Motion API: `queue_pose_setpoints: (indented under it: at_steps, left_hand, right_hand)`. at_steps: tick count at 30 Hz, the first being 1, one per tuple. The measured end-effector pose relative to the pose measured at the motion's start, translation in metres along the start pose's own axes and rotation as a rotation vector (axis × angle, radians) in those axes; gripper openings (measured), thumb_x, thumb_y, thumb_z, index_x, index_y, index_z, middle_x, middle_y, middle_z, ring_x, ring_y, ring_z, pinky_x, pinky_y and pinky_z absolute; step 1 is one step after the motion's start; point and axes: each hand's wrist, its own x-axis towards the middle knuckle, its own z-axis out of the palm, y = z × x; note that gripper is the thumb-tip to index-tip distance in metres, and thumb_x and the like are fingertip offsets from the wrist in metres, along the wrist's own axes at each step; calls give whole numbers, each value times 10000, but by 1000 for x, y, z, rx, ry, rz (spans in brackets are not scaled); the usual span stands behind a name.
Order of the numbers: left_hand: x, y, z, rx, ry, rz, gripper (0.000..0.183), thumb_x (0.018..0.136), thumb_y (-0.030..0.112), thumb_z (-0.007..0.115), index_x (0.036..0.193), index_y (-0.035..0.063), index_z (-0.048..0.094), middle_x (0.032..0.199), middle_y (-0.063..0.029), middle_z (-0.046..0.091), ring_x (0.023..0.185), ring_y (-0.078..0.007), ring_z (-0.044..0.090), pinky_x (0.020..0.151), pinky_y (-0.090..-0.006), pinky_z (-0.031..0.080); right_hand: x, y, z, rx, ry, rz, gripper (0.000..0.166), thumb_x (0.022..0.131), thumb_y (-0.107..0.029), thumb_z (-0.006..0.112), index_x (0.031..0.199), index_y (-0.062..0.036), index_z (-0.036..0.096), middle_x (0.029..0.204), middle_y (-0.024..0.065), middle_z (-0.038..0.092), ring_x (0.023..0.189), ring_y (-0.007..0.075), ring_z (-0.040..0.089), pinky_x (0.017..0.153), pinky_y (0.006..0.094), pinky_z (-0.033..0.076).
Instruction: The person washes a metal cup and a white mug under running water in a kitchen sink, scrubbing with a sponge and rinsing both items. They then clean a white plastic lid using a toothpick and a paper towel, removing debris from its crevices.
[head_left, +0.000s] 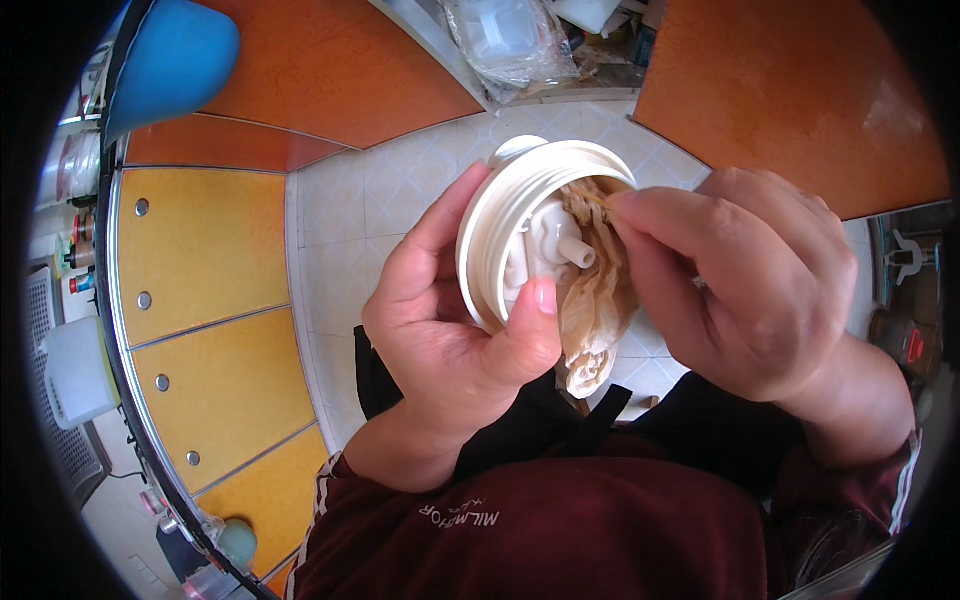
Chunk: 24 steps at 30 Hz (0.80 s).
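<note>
My left hand (465, 330) grips a round, cream plastic threaded lid (491, 247), its thumb over the near rim. The open underside faces me, and a white plastic fitting with a short spout (574, 251) stands inside it. Crumpled, translucent tan film (596, 322), perhaps a thin bag, hangs from the lid's right side down to a bunched end. My right hand (742, 277) pinches a thin yellowish strand (592, 196) between thumb and forefinger at the top of this film. Its other fingers are curled. Both hands are raised above the tiled floor.
Yellow cabinet doors (214, 240) with round knobs line the left side, below a counter holding a white plastic jug (79, 371). A blue container (176, 64) juts out at upper left. Orange-brown doors (795, 90) flank a cupboard with a plastic-wrapped container (510, 34).
</note>
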Motion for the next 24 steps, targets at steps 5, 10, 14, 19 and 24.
queue_pose_setpoints:
  at_steps: [5,10,14,19,24]
  left_hand:
    - [2,2,1,10,-30,-5,637,770,54,714,1297,-156,425,1180,-216,606,1053,-206,616,928,-318,499]
    - [0,0,4,-5,-53,-8,621,767,5,706,1299,-149,425,1181,-212,606,1055,-208,619,925,-321,509]
    - [-1,-1,4,15,-67,-24,616,769,-7,705,1302,-141,427,1177,-203,609,1057,-206,619,923,-324,513]
    - [-3,-1,4,-17,-68,-59,612,781,7,699,1307,-136,421,1181,-199,606,1057,-201,618,926,-322,510]
    - [-3,-1,5,-30,-76,-52,610,785,14,693,1307,-139,418,1190,-203,598,1062,-198,614,930,-322,506]
  right_hand:
    - [-1,5,6,-54,-26,-33,233,653,20,739,874,-3,670,612,60,547,473,194,515,421,300,396]
    - [4,0,0,-123,-165,-43,295,584,-48,717,869,5,659,657,62,534,519,227,533,465,332,410]
    - [8,2,1,-80,-182,-9,298,577,-58,705,867,-8,662,669,64,536,540,238,540,485,341,418]
    - [3,7,7,-17,-115,18,233,628,-25,720,857,-20,671,650,63,545,528,231,531,484,334,418]
    - [1,8,13,68,-24,22,192,672,1,732,854,-17,673,616,56,535,492,211,505,451,315,398]
